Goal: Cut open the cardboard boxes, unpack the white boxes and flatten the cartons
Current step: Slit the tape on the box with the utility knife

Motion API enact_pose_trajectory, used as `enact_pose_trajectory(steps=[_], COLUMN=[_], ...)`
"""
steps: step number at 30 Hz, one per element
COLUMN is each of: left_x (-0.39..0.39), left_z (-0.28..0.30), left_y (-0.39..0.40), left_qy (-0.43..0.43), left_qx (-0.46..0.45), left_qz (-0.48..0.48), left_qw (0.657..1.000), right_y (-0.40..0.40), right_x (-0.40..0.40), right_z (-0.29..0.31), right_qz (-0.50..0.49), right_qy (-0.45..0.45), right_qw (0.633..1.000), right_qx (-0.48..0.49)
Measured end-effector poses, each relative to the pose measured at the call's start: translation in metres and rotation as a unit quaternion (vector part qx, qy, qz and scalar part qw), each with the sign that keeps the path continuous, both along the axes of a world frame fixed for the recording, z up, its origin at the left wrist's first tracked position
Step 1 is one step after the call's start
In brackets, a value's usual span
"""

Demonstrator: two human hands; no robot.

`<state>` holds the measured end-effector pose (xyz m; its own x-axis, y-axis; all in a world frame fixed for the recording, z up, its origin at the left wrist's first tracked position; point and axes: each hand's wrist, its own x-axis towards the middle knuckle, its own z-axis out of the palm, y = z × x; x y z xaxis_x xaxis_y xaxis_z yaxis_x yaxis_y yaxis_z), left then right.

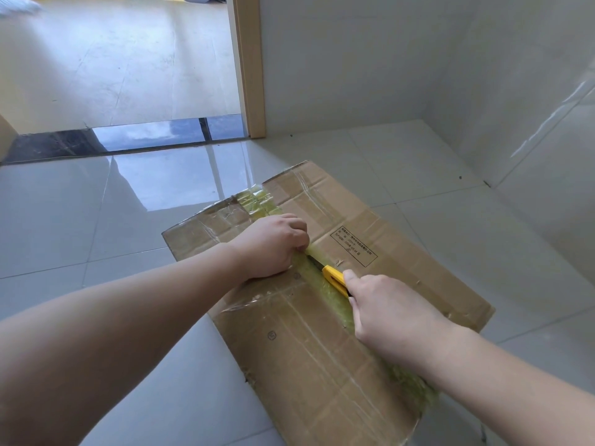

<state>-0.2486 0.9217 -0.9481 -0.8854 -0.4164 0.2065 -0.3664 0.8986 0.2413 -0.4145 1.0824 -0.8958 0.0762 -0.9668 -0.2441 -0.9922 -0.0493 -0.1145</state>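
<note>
A brown cardboard box [322,342] sits on the tiled floor, its top flaps sealed with a strip of yellowish tape [257,201] down the centre seam. My right hand [389,310] grips a yellow utility knife [335,277] whose blade is in the seam near the box's middle. My left hand [273,244] is closed into a fist and presses on the left flap beside the seam, just ahead of the blade. A printed black label [359,246] is on the right flap. No white boxes are visible.
Glossy grey floor tiles [96,220] surround the box. A white wall [483,75] forms a corner to the right. A wooden door frame [252,66] and a dark threshold strip [128,140] lead to another room behind.
</note>
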Motion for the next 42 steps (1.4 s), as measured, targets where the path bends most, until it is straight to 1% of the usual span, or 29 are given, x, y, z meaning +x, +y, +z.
enact_pose_trajectory(steps=[7,13,19,24,28,35,40,42], left_x=[0.001,-0.001,-0.009,-0.011,-0.014,-0.013,-0.015,-0.02], left_z=[-0.001,0.002,-0.002,-0.003,0.0,0.003,0.003,0.003], left_y=[-0.001,0.004,0.017,0.02,0.019,0.019,0.022,0.032], left_qy=[0.0,0.01,0.023,0.02,0.016,0.008,0.006,0.011], left_qx=[0.003,-0.003,0.03,0.045,0.047,0.043,0.033,0.034], left_qz=[0.006,0.005,-0.01,-0.009,-0.011,-0.025,-0.021,-0.04], left_qw=[1.0,1.0,0.999,0.999,0.999,0.999,0.999,0.999], right_y=[0.013,0.032,0.032,0.021,0.016,0.046,0.058,0.059], right_x=[-0.011,-0.022,-0.013,-0.007,-0.003,-0.019,-0.026,-0.026], right_z=[0.002,0.007,0.004,0.009,0.014,0.019,0.015,0.013], right_qz=[0.0,0.005,-0.014,-0.034,-0.023,-0.016,-0.012,-0.015], right_qy=[-0.01,0.013,0.003,-0.009,0.01,0.023,0.024,0.025], right_qw=[1.0,1.0,1.0,0.998,0.997,0.995,0.996,0.997], right_qx=[0.019,0.022,0.019,0.049,0.069,0.095,0.08,0.072])
